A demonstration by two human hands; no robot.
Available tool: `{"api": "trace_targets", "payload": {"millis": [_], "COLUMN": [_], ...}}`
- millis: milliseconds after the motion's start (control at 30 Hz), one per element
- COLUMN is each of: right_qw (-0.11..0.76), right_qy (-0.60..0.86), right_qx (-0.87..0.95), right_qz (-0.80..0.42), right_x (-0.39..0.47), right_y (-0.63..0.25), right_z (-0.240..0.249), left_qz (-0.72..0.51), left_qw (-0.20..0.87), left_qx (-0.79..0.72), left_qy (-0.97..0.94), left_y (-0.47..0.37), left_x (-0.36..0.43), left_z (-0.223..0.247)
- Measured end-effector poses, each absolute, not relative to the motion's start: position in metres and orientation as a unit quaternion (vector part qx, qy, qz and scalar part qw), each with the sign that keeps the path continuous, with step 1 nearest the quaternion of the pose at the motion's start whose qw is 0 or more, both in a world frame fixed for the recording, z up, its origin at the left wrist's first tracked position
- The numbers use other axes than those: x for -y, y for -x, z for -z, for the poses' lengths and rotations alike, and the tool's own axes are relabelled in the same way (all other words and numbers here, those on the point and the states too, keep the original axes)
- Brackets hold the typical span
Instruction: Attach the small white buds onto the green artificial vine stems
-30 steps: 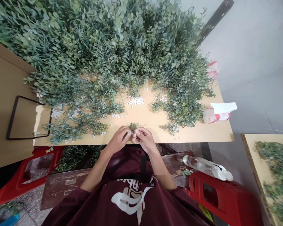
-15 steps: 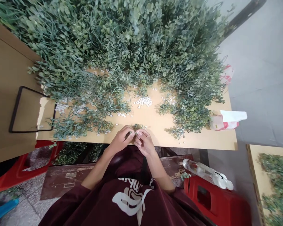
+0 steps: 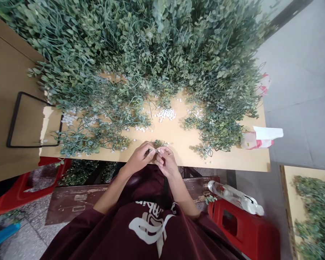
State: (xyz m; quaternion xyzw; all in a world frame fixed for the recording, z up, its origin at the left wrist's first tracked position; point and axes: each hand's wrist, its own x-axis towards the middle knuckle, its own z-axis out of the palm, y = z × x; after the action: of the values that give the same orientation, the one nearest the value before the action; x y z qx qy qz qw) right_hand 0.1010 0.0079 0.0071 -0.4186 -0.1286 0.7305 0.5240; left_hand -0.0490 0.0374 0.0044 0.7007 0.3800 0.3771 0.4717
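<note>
My left hand (image 3: 138, 157) is closed in a pinch on a leafy artificial sprig (image 3: 159, 142), whose leaves show just beyond my fingertips at the table's near edge. My right hand (image 3: 167, 162) pinches a small white piece (image 3: 159, 150), close against the stem end by my left fingertips. Whether the piece touches the stem is too small to tell. A pile of similar white pieces (image 3: 166, 115) lies on the tan table (image 3: 176, 135) beyond my hands. Loose green sprigs (image 3: 78, 142) lie to the left, and more sprigs (image 3: 219, 133) to the right.
A large heap of artificial greenery (image 3: 151, 47) covers the table's far side. A tissue pack (image 3: 256, 139) sits at the right edge. A clear plastic bottle (image 3: 235, 196) lies on a red stool (image 3: 249, 227) at lower right. A black wire frame (image 3: 12, 121) is at left, by a cardboard box (image 3: 5, 97).
The view has shifted slightly. Both hands stay together at the same spot, and the white piece between the fingertips shows more clearly now.
</note>
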Motion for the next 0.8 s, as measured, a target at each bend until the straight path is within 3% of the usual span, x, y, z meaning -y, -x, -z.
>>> {"api": "trace_targets", "payload": {"millis": [800], "right_qw": [0.504], "right_qy": [0.437], "right_qx": [0.173], "right_qz": [-0.725], "right_x": [-0.0116], "right_y": [-0.0963], "right_z": [-0.0139], "left_qz": [-0.384], "left_qw": [0.494], "left_qx": [-0.389], "left_qy": [-0.676], "left_y": [0.0461], "left_x": [-0.0331], "left_z": [-0.0056]}}
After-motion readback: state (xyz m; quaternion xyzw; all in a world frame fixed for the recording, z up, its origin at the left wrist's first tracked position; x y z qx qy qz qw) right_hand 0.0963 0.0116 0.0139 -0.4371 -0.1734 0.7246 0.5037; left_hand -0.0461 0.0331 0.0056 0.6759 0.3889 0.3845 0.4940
